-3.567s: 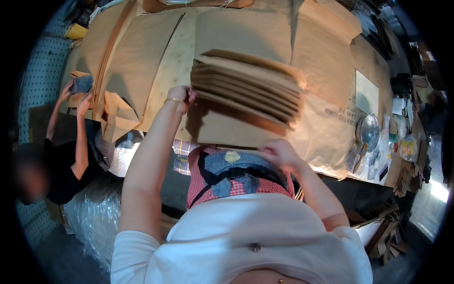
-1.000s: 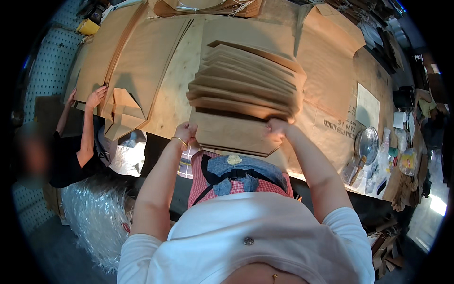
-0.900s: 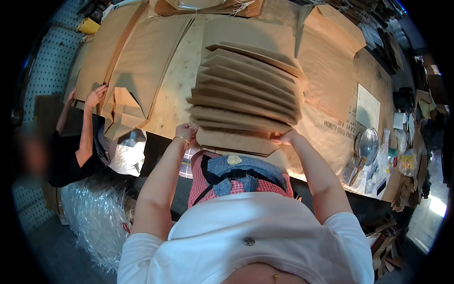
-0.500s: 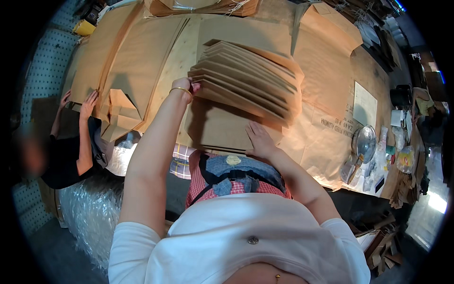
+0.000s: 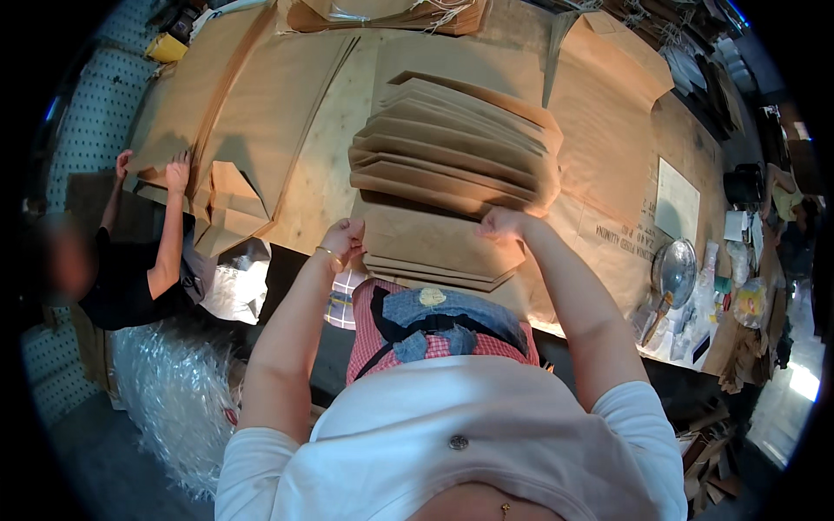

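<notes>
In the head view, the left hand [image 5: 344, 239] is curled shut, pinching the left edge of a flat, folded brown paper piece [image 5: 426, 241]; the right hand [image 5: 506, 225] closes on its upper right edge. Just beyond the 2 hands lies a fanned stack of folded brown paper [image 5: 452, 143]. Well right of the right hand sits a round silvery metal bowl [image 5: 679, 260].

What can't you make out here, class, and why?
Head view:
Whether the right hand grips the folded paper: curled fingers hide it.
Paper stack beyond: pieces overlap, hiding one another.
Far paper bundle: cut off by the top edge.
Top of checked apron: hidden by white shirt.
</notes>
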`<state>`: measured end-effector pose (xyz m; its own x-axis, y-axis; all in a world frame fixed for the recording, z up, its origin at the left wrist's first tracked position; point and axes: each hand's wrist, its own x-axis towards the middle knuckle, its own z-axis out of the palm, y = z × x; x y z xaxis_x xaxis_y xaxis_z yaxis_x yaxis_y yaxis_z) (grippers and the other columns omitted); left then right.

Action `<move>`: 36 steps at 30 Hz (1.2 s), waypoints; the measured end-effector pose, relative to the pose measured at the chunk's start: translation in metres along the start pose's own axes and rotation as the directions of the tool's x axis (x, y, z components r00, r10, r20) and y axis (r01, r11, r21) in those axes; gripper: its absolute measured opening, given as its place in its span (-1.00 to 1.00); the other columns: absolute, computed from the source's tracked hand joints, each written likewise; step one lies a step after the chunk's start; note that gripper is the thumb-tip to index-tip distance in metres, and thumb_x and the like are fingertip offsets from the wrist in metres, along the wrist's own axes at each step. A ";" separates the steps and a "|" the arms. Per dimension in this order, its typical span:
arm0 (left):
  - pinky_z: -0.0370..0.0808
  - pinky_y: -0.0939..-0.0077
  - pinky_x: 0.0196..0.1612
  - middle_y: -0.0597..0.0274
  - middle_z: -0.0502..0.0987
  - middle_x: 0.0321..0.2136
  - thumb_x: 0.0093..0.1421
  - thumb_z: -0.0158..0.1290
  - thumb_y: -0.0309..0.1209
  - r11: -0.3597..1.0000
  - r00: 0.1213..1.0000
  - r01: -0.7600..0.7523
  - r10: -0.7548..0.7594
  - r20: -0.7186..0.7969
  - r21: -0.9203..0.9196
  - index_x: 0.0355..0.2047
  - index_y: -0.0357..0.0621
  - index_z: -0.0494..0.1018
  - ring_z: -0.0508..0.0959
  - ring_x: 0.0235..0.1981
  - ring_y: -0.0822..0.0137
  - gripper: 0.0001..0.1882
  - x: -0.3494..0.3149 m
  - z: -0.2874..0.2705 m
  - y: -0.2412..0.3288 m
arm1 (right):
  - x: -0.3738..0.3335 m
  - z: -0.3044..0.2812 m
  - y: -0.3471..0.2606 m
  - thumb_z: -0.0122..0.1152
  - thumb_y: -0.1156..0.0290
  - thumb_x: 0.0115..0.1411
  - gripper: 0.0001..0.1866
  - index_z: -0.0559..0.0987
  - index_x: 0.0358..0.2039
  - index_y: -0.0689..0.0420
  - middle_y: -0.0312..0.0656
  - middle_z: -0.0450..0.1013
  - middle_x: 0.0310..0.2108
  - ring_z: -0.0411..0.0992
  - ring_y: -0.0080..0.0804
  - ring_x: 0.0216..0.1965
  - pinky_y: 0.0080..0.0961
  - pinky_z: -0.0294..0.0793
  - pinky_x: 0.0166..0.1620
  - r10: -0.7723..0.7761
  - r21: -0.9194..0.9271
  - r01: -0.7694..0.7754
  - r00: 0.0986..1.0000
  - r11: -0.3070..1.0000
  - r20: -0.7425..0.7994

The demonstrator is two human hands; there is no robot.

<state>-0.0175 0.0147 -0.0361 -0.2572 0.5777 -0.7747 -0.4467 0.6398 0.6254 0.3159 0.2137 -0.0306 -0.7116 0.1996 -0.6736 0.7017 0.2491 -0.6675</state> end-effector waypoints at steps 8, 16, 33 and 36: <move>0.29 0.48 -0.78 0.13 0.41 -0.73 0.14 -0.18 -0.56 0.994 0.957 -0.063 0.086 -0.278 0.092 -0.48 -0.28 0.42 0.38 -0.79 0.34 -0.83 0.000 0.030 0.022 | -0.050 0.079 0.084 0.15 0.05 0.05 -0.63 0.58 -0.26 0.04 -0.02 0.50 -0.26 0.46 -0.11 -0.20 -0.23 0.43 -0.15 0.079 -0.334 -0.172 0.958 0.927 -0.275; 0.32 0.51 -0.80 0.02 0.49 -0.64 0.23 -0.25 -0.46 0.932 0.990 -0.001 -0.051 -0.134 -0.362 -0.39 -0.26 0.35 0.40 -0.80 0.33 -0.82 0.055 0.075 0.142 | -0.053 0.098 -0.054 0.27 0.09 -0.07 -0.36 0.41 0.02 0.11 -0.04 0.37 0.00 0.30 -0.16 0.07 -0.33 0.30 0.08 -0.252 -0.326 0.094 0.837 0.941 -0.486; 0.43 0.54 -0.52 0.27 0.49 -0.50 0.21 -0.01 -0.22 0.992 0.990 -0.120 0.122 -0.073 0.041 -0.33 -0.11 0.43 0.45 -0.57 0.42 -0.78 0.024 -0.019 -0.017 | -0.016 -0.017 -0.032 0.18 0.04 0.12 -0.55 0.35 -0.70 0.09 -0.33 0.24 -0.73 0.29 -0.50 -0.57 -0.46 0.34 -0.45 0.069 0.102 -0.076 0.995 0.992 0.066; 0.31 0.60 -0.69 0.32 0.40 -0.65 0.17 0.00 -0.39 0.990 0.985 -0.072 0.090 -0.147 0.125 -0.48 -0.12 0.42 0.36 -0.71 0.47 -0.88 0.005 0.005 -0.012 | -0.001 0.034 0.031 0.20 0.02 0.09 -0.64 0.44 -0.50 0.07 -0.31 0.34 -0.61 0.33 -0.40 -0.49 -0.42 0.39 -0.33 -0.029 -0.231 -0.004 0.989 0.973 -0.143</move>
<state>-0.0090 0.0127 -0.0467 -0.4198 0.5519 -0.7205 -0.3168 0.6548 0.6862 0.3395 0.1888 -0.0607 -0.7296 0.3259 -0.6013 0.6779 0.4605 -0.5730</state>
